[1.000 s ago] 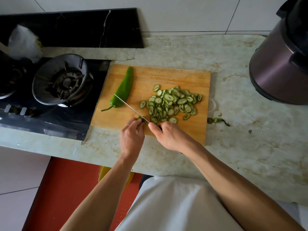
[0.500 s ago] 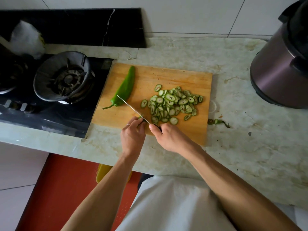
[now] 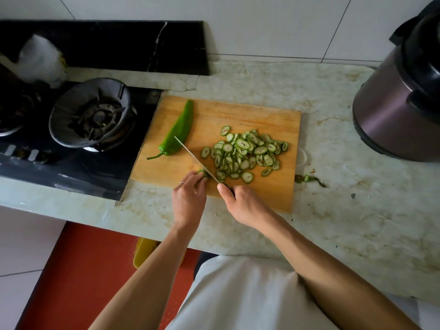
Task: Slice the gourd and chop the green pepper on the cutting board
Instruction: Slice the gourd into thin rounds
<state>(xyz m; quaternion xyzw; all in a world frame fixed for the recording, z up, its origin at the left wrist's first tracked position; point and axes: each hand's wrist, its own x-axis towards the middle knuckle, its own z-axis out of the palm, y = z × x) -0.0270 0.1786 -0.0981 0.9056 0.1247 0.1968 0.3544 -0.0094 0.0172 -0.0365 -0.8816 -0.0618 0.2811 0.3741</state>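
Observation:
A wooden cutting board (image 3: 250,113) lies on the marble counter. A heap of gourd slices (image 3: 245,154) covers its right half. A whole long green pepper (image 3: 177,132) lies along its left side, stem toward me. My left hand (image 3: 189,201) pinches the short gourd end (image 3: 203,173) at the board's near edge. My right hand (image 3: 246,206) grips the handle of a knife (image 3: 194,158), whose thin blade runs up-left, just right of the gourd end, its tip near the pepper.
A gas stove (image 3: 90,120) with a black burner ring sits left of the board. A purple-brown electric cooker (image 3: 400,103) stands at the back right. A gourd stem scrap (image 3: 309,179) lies on the counter right of the board. The counter's front edge runs under my forearms.
Both hands and the knife hold nearly the same place at the gourd end. The view has shifted slightly; the pile and pepper have not moved.

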